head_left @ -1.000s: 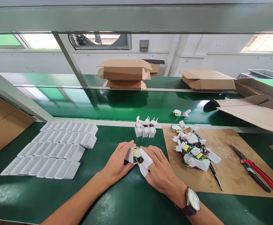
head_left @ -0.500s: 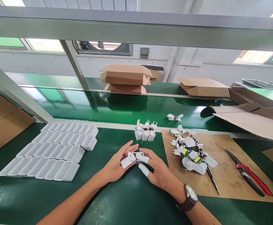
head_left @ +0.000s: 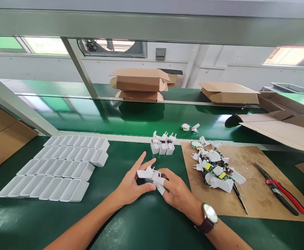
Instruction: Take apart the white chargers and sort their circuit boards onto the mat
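- Left hand [head_left: 133, 185]: we see it closed on a white charger [head_left: 148, 172], thumb under, index finger stretched past it.
- Right hand [head_left: 176, 192]: its fingers, two of them in white finger cots [head_left: 160, 185], are pinched on the same charger from the other side; a watch [head_left: 209, 217] sits on the wrist.
- Charger: held between both hands just above the green mat [head_left: 146, 222]; we cannot make out whether it is fully closed, since the fingers hide its near side.
- Shells [head_left: 55, 168]: rows of empty white housings well to the left of the left hand; the far ends blur together and we cannot count them.
- Three chargers [head_left: 162, 145]: standing just beyond the hands, pins up.
- Pile [head_left: 214, 168]: boards and plug parts to the right of the right hand, on a brown board [head_left: 256, 194]; single parts are hard to tell apart.
- Tweezers [head_left: 239, 198]: partly hidden under the pile.
- Pliers [head_left: 280, 189]: red handles, far right of the right hand.
- Loose parts [head_left: 189, 127]: two on the belt [head_left: 131, 118] beyond, too small to identify.
- Boxes [head_left: 140, 83]: cardboard, far side; the one at the left edge is cut off.
- Writing: we can read none on any item.
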Demonstrator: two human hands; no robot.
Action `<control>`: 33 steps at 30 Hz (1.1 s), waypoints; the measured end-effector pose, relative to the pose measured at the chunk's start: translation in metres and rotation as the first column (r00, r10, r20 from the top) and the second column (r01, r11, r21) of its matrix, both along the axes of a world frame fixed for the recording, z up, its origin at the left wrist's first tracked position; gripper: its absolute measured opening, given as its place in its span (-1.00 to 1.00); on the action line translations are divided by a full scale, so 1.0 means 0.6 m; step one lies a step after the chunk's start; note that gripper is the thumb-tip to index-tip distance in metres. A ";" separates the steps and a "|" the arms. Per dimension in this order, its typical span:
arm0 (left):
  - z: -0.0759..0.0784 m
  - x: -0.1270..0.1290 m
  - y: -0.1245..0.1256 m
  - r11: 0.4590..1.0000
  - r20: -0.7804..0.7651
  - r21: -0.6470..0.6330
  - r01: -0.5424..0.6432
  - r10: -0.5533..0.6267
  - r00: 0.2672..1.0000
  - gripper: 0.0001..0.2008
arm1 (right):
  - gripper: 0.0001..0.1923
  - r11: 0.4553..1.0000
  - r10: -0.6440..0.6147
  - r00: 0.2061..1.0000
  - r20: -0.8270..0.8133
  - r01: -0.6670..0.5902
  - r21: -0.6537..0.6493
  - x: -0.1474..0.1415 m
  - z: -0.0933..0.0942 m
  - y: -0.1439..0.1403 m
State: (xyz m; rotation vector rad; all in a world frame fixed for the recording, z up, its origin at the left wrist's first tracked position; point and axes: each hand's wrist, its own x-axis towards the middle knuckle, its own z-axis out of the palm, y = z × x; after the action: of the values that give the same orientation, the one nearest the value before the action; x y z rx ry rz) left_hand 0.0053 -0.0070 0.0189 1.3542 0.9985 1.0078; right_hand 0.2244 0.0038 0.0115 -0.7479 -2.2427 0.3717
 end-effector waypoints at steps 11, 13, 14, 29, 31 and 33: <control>-0.001 0.001 -0.002 0.984 -0.077 0.166 -0.068 0.081 0.994 -0.07 | -0.67 0.999 0.001 1.000 -0.001 -0.001 -0.039 0.000 0.000 -0.002; -0.002 0.003 -0.001 0.973 -0.128 0.210 -0.094 0.123 0.984 -0.19 | -0.67 0.998 -0.011 1.000 0.020 0.012 -0.066 -0.002 0.000 -0.004; -0.004 0.004 -0.001 0.966 -0.141 0.234 -0.108 0.143 0.980 -0.25 | -0.67 0.997 -0.021 1.000 0.016 0.022 -0.074 -0.004 0.000 -0.004; -0.014 -0.001 0.004 0.940 -0.193 0.337 -0.053 0.124 0.973 -0.46 | -0.63 0.988 0.004 0.999 -0.040 -0.011 -0.154 -0.008 0.006 -0.003; -0.016 -0.002 0.006 0.936 -0.212 0.348 -0.047 0.127 0.969 -0.46 | -0.67 0.981 0.006 0.998 -0.068 -0.020 -0.195 -0.008 0.005 -0.002; -0.020 -0.004 0.006 0.917 -0.247 0.396 -0.041 0.149 0.957 -0.35 | -0.71 0.953 -0.022 0.987 -0.159 -0.027 -0.300 -0.010 0.005 0.000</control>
State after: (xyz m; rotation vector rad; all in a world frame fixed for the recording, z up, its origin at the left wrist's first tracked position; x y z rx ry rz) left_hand 0.0031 -0.0032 0.0071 1.8252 1.1166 1.1565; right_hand 0.2184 0.0037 0.0143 -0.8398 -2.0577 0.7622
